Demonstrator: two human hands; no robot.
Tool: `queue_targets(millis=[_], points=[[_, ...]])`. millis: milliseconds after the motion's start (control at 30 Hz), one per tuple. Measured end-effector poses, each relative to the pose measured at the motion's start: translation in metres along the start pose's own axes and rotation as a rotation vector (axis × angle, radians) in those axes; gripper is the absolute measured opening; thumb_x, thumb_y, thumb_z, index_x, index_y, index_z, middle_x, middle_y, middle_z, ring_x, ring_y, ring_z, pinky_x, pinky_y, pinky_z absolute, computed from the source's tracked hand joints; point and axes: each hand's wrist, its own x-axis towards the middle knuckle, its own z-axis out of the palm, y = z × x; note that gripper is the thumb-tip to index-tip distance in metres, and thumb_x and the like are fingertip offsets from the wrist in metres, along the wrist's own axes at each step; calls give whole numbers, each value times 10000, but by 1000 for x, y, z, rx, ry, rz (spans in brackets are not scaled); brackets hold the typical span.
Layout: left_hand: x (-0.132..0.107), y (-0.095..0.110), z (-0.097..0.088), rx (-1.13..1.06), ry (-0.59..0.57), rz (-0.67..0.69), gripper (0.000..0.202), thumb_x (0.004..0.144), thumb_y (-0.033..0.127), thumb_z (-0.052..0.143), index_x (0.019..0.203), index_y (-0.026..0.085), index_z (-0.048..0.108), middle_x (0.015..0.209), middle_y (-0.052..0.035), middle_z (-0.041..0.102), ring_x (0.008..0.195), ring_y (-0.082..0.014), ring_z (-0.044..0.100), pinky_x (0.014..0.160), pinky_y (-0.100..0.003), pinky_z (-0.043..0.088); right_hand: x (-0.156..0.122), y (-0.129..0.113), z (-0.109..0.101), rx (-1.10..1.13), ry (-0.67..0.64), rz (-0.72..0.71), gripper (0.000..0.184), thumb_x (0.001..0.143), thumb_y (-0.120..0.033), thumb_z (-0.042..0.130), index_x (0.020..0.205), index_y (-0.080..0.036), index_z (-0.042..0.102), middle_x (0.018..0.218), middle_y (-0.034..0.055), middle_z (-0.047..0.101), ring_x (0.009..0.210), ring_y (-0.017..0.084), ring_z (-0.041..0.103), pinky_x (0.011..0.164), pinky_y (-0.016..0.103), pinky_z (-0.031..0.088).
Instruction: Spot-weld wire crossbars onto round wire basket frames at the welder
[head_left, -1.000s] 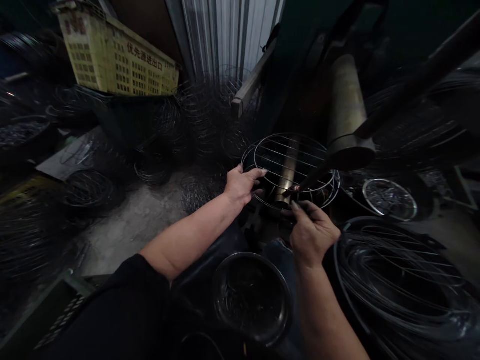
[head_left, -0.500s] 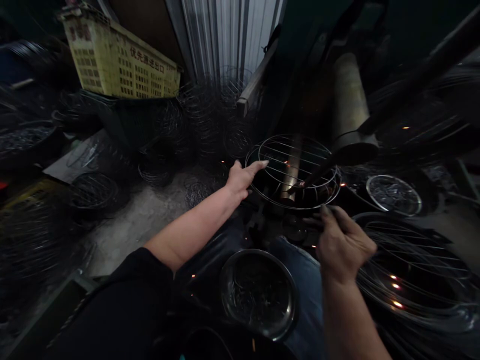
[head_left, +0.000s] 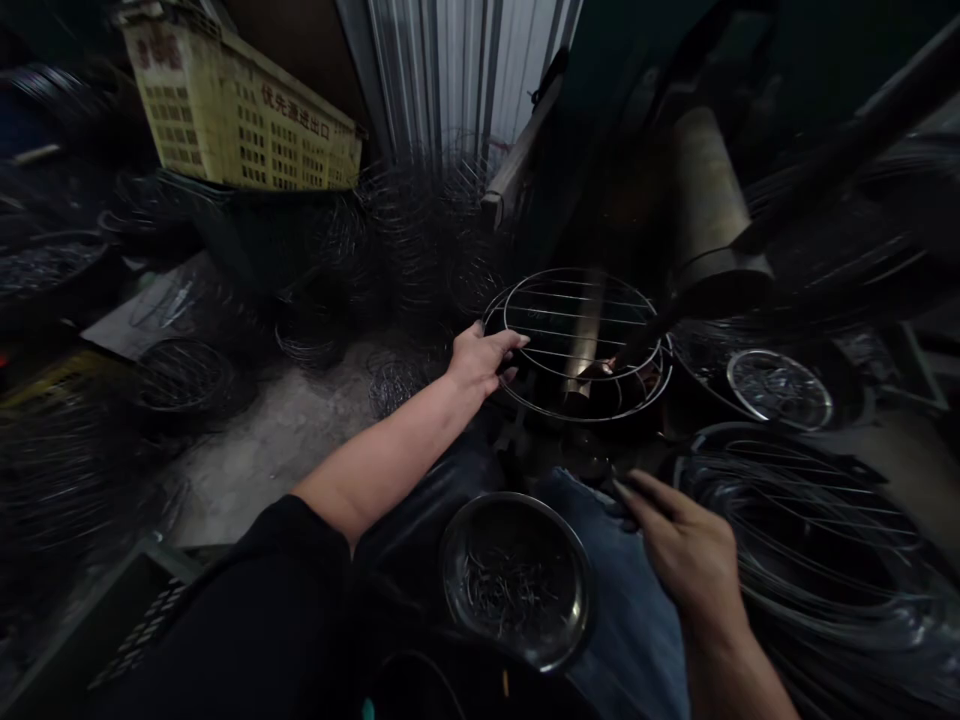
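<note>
- Out past our knees, a round wire rack is lying nearly flat, with thin wires crossing its top ring and a bigger ring showing below.
- Our left hand is pinching the rack's left edge, thumb on top and fingers underneath.
- Our right hand is hovering near the blue jeans leg, apart from the rack. Its fingers are bunching close to the thumb, but we cannot tell if they are pinching something tiny.
- A brass-coloured rod is showing through the wires. A dark metal bar is pointing down beside the rod's near end. We are not seeing clearly whether its tip is touching the rack.
- At our lap, a shiny metal bowl is holding lots of little wire bits.
- On our right, big loops of wire are lying in a heap.
- We are judging that the step in hand is keeping the rack in place by the bar's tip, with the left hand doing the holding.
- We are thinking the next move calls for a steady left hand, and for a right hand that is staying clear of the tip or picking carefully from the bowl.
</note>
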Motion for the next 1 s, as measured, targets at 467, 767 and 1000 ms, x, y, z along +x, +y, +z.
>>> queue_targets(millis=[467,767,1000], points=[[-21,-10,0,-23,-62,138,478,484,239,811,879,214,544,772,29,537,694,-122,525,546,-234,437,30,-57,68,394,145,-152,278,715,-390,738,846,-145,740,600,24,687,475,190,654,444,272,519],[-15,-4,8,-46,-88,114,500,469,210,837,869,214,538,769,32,551,686,-111,523,564,-225,417,30,-55,80,579,231,-129,255,690,-353,819,814,-151,727,637,7,691,492,179,679,467,257,556],[-9,0,11,-32,-80,115,498,458,200,832,870,218,553,753,40,524,681,-107,515,567,-227,420,39,-50,86,593,245,-152,260,701,-358,817,834,-153,731,674,4,688,505,172,674,492,267,557]])
